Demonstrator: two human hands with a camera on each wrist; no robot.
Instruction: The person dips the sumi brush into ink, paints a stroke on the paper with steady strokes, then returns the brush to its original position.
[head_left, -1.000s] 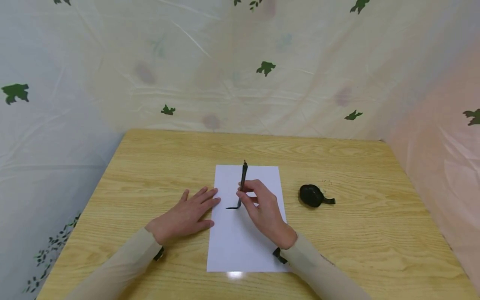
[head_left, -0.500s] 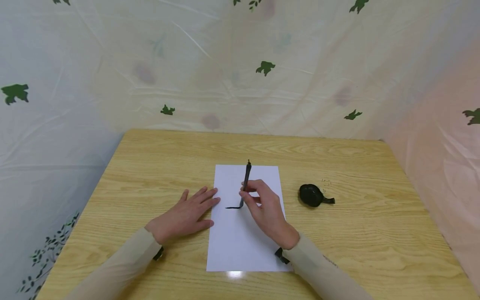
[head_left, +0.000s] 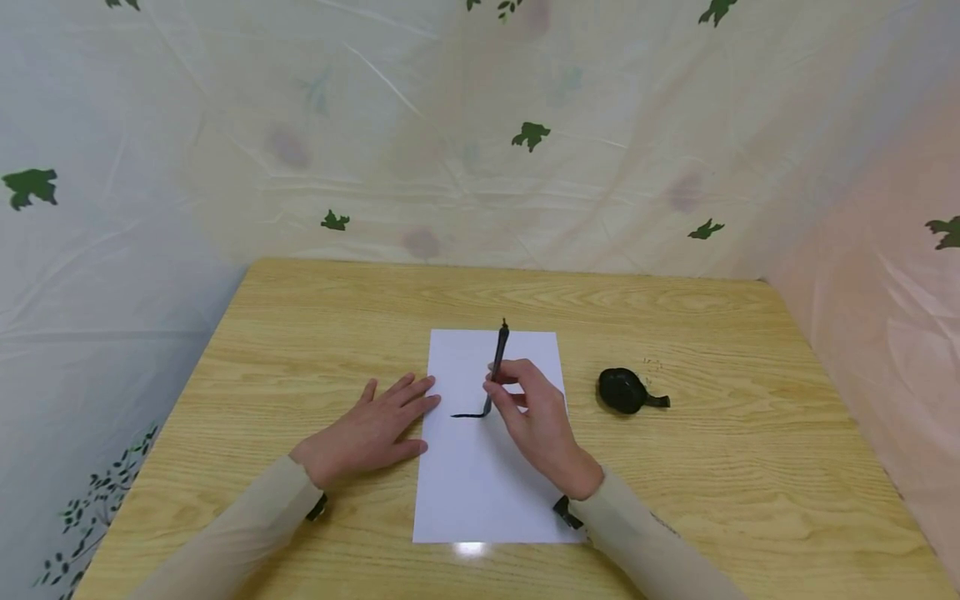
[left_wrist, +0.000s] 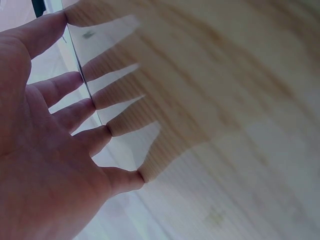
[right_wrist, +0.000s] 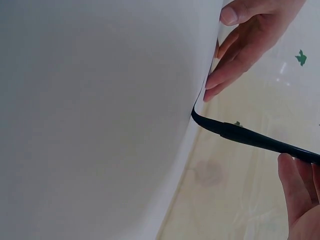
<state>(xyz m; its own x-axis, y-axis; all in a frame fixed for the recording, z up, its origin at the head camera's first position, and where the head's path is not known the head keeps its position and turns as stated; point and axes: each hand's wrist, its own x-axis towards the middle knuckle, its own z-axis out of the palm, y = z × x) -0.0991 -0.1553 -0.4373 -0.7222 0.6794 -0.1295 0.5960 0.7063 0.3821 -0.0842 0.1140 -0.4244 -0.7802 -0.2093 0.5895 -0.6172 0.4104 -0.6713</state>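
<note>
Right hand (head_left: 542, 425) pinches a black brush (head_left: 496, 367) between thumb and fingers, roughly at the middle of its handle. Brush stands nearly upright, its top leaning slightly away from the person, its tip touching a white sheet of paper (head_left: 480, 492). Black stroke (head_left: 467, 415) runs leftward from the tip across the paper, short and roughly level. Right wrist view shows the brush tip (right_wrist: 199, 116) bent against the paper surface, with fingers (right_wrist: 295, 192) of the right hand just beside the handle.

Left hand (head_left: 371, 433) lies flat, palm down, fingers straight and spread, holding nothing. Most of it rests on the tabletop (head_left: 247, 375); its fingertips reach the left edge of the paper. Left wrist view confirms spread fingers (left_wrist: 75, 112) pressed down at the paper's edge.

Paper lies lengthwise in the middle of the wooden tabletop, near the front edge. Small black dish (head_left: 624, 390) with a short spout or handle sits on the tabletop to the right of the paper, apart from it and from the right hand.

Pale sheeting (head_left: 480, 150) printed with green leaf shapes hangs behind and at both sides.
</note>
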